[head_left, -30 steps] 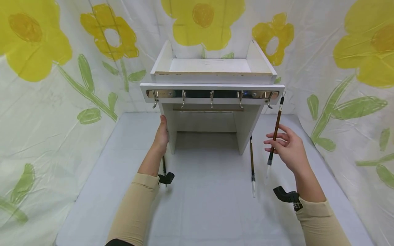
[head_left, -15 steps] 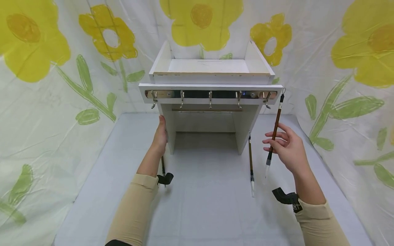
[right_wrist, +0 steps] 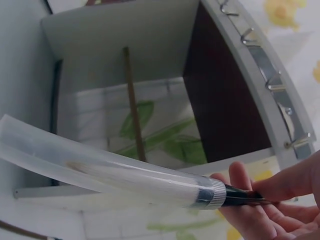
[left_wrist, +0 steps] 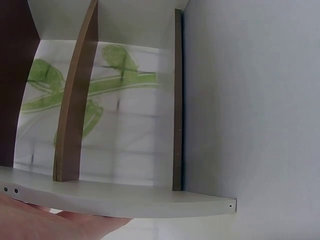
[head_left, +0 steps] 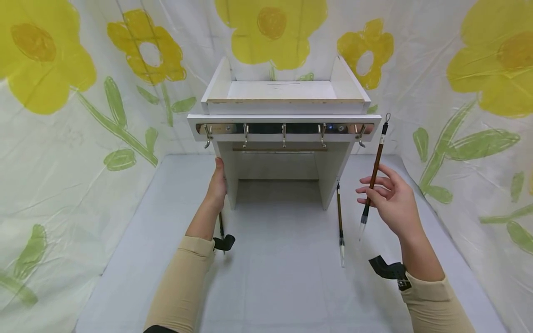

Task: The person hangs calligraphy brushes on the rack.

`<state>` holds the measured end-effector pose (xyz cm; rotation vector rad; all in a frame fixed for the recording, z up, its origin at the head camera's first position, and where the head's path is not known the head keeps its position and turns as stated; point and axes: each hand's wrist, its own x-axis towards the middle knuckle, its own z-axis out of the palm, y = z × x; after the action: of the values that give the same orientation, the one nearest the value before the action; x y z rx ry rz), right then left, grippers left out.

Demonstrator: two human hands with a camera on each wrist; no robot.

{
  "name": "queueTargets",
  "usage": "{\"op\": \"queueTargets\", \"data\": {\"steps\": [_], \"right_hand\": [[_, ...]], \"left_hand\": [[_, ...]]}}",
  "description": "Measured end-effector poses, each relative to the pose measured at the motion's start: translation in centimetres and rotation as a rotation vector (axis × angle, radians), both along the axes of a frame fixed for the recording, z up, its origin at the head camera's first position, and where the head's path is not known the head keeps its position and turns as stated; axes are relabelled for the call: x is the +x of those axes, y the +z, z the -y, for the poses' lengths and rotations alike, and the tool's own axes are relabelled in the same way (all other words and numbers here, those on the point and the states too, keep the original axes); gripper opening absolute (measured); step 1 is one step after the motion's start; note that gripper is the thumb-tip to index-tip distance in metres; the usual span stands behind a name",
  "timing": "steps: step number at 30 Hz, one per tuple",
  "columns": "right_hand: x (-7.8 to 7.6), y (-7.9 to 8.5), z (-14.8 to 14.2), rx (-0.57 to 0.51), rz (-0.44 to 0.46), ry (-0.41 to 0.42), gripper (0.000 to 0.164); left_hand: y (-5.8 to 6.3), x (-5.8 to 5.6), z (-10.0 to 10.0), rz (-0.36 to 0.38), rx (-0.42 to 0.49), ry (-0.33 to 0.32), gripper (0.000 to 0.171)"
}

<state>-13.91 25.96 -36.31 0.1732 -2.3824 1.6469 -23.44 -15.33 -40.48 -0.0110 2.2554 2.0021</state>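
In the head view, a white wooden shelf unit (head_left: pixel 287 107) stands at the back, with several metal hooks (head_left: pixel 284 134) on a front rail. My left hand (head_left: pixel 216 185) rests against the outside of its left side panel; in the left wrist view, the fingers (left_wrist: pixel 95 223) lie along that panel. Right of the unit, my right hand (head_left: pixel 393 203) pinches a brown-handled calligraphy brush (head_left: pixel 378 159) between thumb and fingers. The brush leans with its hanging loop (head_left: pixel 388 117) up, right of the rail's end. In the right wrist view, a clear cap (right_wrist: pixel 135 175) covers its pale bristles.
A second capped brush (head_left: pixel 340 217) is by the unit's right panel, tip toward me. Another brush (head_left: pixel 221 226) shows partly behind my left wrist. A pale cloth (head_left: pixel 283 277) covers the table; a flowered sheet (head_left: pixel 125 106) hangs around it.
The held brush has tilted a little, its loop shifting right and up, away from the rail's right end. My left hand has stayed at the side panel.
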Motion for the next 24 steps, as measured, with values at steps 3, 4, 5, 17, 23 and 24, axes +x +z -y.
{"op": "queueTargets", "data": {"steps": [3,4,5,17,23,24], "right_hand": [[0.2,0.2,0.1,0.000,-0.022,0.000,0.068],[0.2,0.3,0.2,-0.003,-0.027,0.000,0.068],[0.3,0.3,0.2,-0.003,-0.032,0.000,0.068],[0.8,1.3,0.4,-0.020,-0.070,0.002,0.068],[1.3,1.8,0.5,-0.110,-0.109,0.035,0.068],[1.4,1.9,0.5,-0.120,-0.112,0.039,0.068]], "left_hand": [[-1.5,-1.1,0.3,-0.016,0.012,0.007,0.065],[-1.8,-1.2,0.3,-0.020,0.011,0.010,0.066],[-2.0,-1.3,0.3,-0.022,0.011,0.015,0.068],[-2.4,-1.2,0.2,-0.025,0.015,0.048,0.083],[-2.3,-1.3,0.3,-0.027,0.018,0.041,0.082],[-2.3,-1.3,0.3,-0.023,0.014,0.039,0.081]]}}
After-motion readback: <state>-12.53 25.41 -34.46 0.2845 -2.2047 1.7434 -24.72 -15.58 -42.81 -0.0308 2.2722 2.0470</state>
